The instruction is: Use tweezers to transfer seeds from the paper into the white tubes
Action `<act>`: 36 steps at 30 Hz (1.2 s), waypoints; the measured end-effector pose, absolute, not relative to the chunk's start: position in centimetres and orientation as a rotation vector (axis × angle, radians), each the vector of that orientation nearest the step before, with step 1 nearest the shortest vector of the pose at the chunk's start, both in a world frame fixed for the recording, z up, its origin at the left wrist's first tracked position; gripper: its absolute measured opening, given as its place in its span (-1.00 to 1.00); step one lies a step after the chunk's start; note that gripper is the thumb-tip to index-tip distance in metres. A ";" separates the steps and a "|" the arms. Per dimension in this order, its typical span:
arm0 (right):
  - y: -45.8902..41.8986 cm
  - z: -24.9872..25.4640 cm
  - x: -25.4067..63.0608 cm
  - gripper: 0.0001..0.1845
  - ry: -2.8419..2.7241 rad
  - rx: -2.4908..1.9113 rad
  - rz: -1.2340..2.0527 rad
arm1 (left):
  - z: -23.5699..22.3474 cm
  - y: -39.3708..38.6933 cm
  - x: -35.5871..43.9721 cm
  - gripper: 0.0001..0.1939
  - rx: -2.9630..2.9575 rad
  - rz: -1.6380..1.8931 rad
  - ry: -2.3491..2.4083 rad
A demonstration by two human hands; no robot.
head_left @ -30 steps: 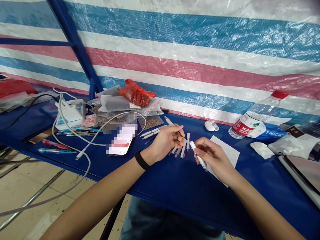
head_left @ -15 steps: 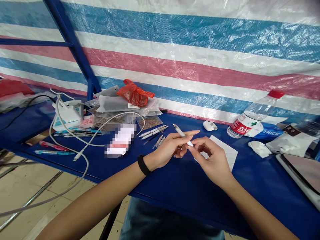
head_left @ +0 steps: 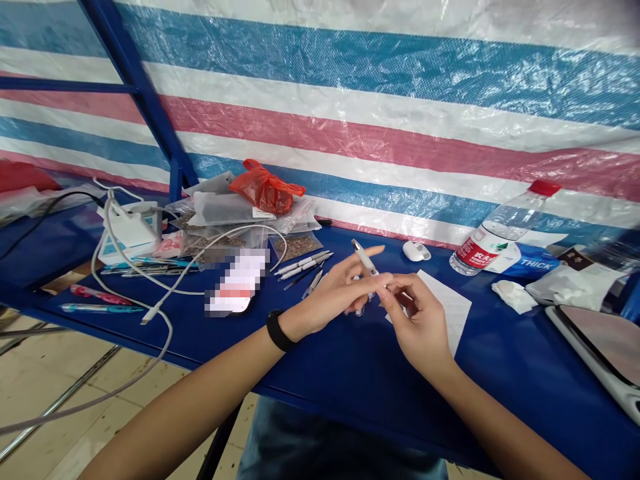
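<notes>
A white pen with a metallic clip end leans up and to the left between my hands, above the blue table. My left hand, with a black band at the wrist, is closed on its barrel, the thumb laid across the lower part and the index finger stretched out. My right hand pinches at the pen's lower end, where the fingertips of both hands meet and hide it. Something clear shows beneath the left fingers, too small to name. Under and behind my right hand lies a white paper sheet.
White pens and loose pen parts lie left of my hands, near a phone and white cable. Plastic bags sit behind. Rightward are an earbud case, water bottle, crumpled tissue and grey-edged device.
The pen stands slightly steeper, and my left thumb has shifted down over its lower part, covering more of it. My right hand keeps its pinch there. The whole view has shifted slightly.
</notes>
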State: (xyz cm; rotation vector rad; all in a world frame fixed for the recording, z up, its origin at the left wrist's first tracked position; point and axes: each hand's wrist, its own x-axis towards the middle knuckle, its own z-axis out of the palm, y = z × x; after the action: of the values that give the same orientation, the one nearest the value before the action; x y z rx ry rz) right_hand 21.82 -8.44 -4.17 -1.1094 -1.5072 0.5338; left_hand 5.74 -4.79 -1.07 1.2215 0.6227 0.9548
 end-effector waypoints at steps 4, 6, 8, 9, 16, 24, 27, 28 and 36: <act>-8.5 -4.1 21.9 -0.82 -1.484 -1.131 0.486 | -0.9 -4.3 5.4 -0.53 1.272 1.257 0.684; -8.6 -3.9 21.9 -0.86 -1.501 -1.132 0.436 | -0.8 -4.2 5.3 -0.65 1.308 1.296 0.684; -8.7 -3.6 22.0 -0.87 -1.522 -1.129 0.367 | -0.7 -4.1 5.1 -0.70 1.350 1.297 0.667; -8.7 -3.5 22.1 -0.86 -1.528 -1.129 0.336 | -0.6 -4.1 5.1 -0.70 1.370 1.298 0.655; -8.1 -2.6 22.9 -0.46 -1.446 -1.192 0.746 | -1.1 -4.0 5.1 -0.62 1.398 1.215 0.545; -7.9 -2.8 23.0 -0.57 -1.436 -1.127 0.874 | -1.6 -3.9 5.4 -0.68 1.324 1.187 0.512; -7.9 -2.9 23.2 -0.48 -1.455 -1.191 0.931 | -1.5 -4.0 5.3 -0.67 1.343 1.187 0.522; -7.9 -2.9 23.3 -0.43 -1.462 -1.215 0.951 | -1.4 -4.1 5.3 -0.67 1.359 1.174 0.526; -7.7 -2.7 23.6 -0.51 -1.477 -1.212 0.900 | -1.6 -3.9 5.1 -0.66 1.379 1.196 0.545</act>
State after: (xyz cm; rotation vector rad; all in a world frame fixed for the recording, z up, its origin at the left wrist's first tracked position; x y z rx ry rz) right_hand 23.61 -7.66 -2.68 -1.2119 -1.4770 0.9004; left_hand 5.12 -3.90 -1.62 1.3794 0.5445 1.1963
